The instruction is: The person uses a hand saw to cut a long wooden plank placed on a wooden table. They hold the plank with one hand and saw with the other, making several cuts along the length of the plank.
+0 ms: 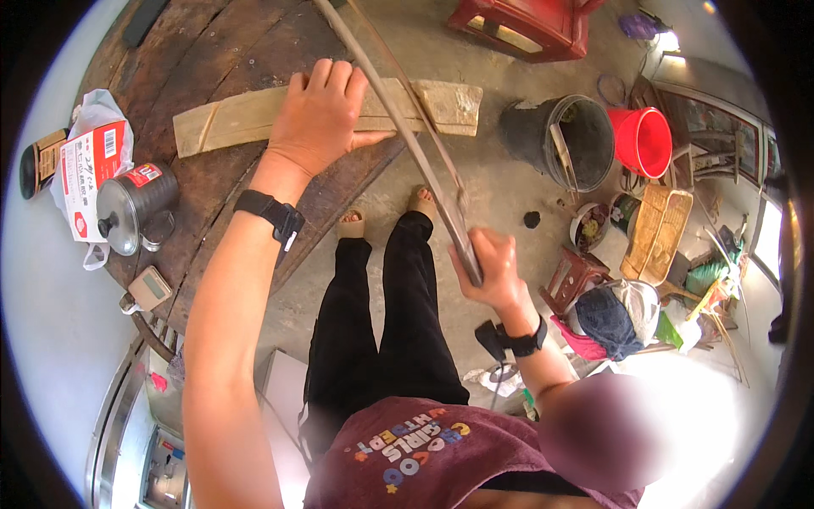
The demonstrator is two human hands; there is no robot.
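A pale wooden board (237,120) lies across the dark plank table (191,199), its right end sticking out past the edge. My left hand (318,114) grips the board near its middle, fingers bent over the top and thumb stretched along the near side. In my right hand (492,267) is the lower end of a bow saw (397,114), fingers wrapped round it. The saw slants up and left across the board, to the right of my left hand. Its thin blade crosses the overhanging part; how deep it sits, I cannot tell. The saw's far end is out of view.
On the table's left stand a lidded metal pot (136,208), a white-and-red box (85,178) and a small beige device (150,287). Right on the floor are a black bucket (585,140), a red bucket (642,142) and a woven basket (657,233). A red stool (526,30) stands beyond.
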